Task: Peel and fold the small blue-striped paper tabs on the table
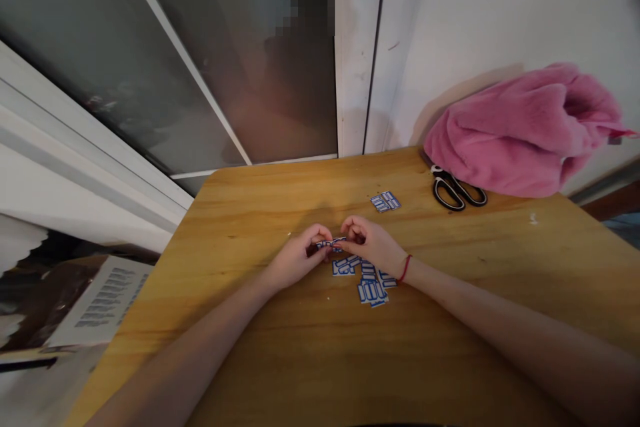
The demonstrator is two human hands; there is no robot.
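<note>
Between my two hands is a small blue-and-white printed piece, pinched at its ends just above the table. The thumb and fingers of my left hand close on its left end. My right hand, with a red string at the wrist, grips the other end. Close below lies a loose pile of similar flat printed pieces, partly overlapping and partly covered by my right hand. Farther back, a neat group of the same printed pieces rests on the wood. The print is too small to read.
A wooden table carries everything. Black-handled scissors lie at the back right, their blades hidden under a pink plush cloth. Behind the table stands a framed glass door. A box with a printed sheet is at the lower left.
</note>
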